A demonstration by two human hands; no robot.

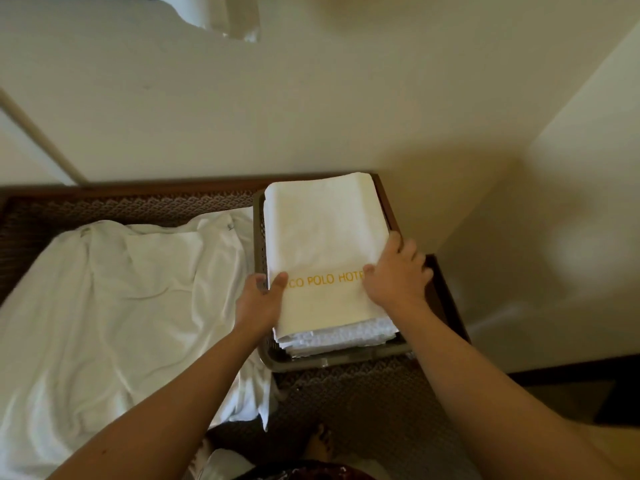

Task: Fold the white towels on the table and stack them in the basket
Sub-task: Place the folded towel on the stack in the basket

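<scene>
The folded towel (lettered in yellow) is pinched at its edges by the left hand and right hand, atop the stack in the basket. Unfolded white towels are spread alongside on the table.

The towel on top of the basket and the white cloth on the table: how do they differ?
The towel is folded into a neat rectangle; the cloth lies spread out and wrinkled. The towel sits on the stack in the basket; the cloth lies on the table. The towel shows yellow letters; the cloth shows none. The left hand and right hand hold the towel only. Both are white fabric.
</scene>
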